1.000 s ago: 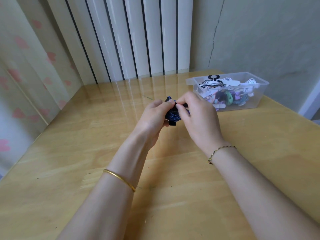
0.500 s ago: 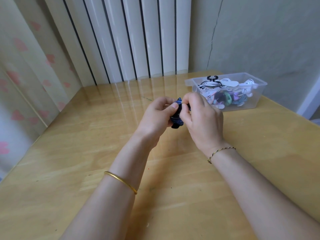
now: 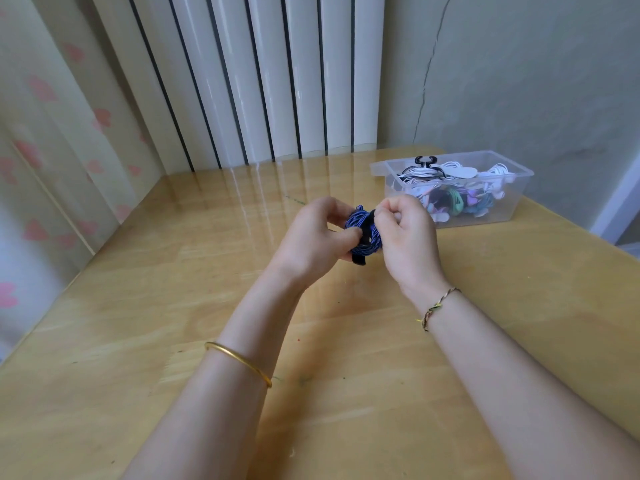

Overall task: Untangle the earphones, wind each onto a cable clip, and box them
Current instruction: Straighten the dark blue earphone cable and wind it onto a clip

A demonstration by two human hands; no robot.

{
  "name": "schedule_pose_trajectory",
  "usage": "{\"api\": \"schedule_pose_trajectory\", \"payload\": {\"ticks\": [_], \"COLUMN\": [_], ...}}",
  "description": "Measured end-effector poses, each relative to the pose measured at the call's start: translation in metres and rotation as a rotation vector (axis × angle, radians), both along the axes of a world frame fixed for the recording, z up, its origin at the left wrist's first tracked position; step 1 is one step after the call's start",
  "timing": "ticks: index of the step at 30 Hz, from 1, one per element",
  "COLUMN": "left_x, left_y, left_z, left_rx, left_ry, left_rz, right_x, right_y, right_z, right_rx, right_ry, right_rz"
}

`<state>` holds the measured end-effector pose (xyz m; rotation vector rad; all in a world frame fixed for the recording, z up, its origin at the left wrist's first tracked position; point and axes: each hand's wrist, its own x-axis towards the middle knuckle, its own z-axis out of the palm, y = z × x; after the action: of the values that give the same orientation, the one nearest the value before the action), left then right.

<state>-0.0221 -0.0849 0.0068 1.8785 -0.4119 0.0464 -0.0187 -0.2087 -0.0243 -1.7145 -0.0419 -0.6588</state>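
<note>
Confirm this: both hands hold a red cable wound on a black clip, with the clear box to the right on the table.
Wrong colour: the head view shows the cable is blue, not red. The rest holds: left hand and right hand hold it on the black clip, clear box to the right on the table.

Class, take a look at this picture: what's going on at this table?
A person holds a blue earphone cable, wound onto a black cable clip, above the wooden table. The left hand grips the bundle; the right hand pinches it at the clip's top. A clear box at the back right holds other wound earphones.
</note>
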Motion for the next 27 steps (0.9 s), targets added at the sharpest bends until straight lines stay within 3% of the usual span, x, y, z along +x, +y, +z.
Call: {"api": "schedule_pose_trajectory", "payload": {"ticks": [4,8,13,16,20,24,27], "left_x": [-0.003,0.0,-0.003,-0.004,-0.003,-0.004,-0.002], "left_y": [-0.001,0.003,0.0,-0.001,-0.001,-0.003,-0.002], "left_z": [0.002,0.003,0.002,0.002,0.001,-0.001,-0.003], "left_rx": [0.052,0.037,-0.046,-0.176,-0.271,-0.219,-0.222], "left_ry": [-0.123,-0.147,-0.017,0.126,0.171,0.044,0.078], "left_rz": [0.027,0.1,0.056,0.035,-0.02,-0.046,-0.05], "right_x": [-0.001,-0.006,-0.007,-0.009,-0.01,-0.006,-0.005], "right_y": [-0.001,0.003,0.003,0.004,0.006,0.0,-0.004], "right_z": [0.001,0.001,-0.004,-0.003,0.005,0.009,0.01], "right_rx": [-0.006,-0.192,-0.475,-0.547,-0.361,-0.015,0.099], "right_ry": [-0.027,-0.102,-0.249,-0.314,-0.285,-0.16,-0.112], "right_rz": [0.068,0.109,-0.035,-0.112,-0.124,-0.042,-0.02]}}
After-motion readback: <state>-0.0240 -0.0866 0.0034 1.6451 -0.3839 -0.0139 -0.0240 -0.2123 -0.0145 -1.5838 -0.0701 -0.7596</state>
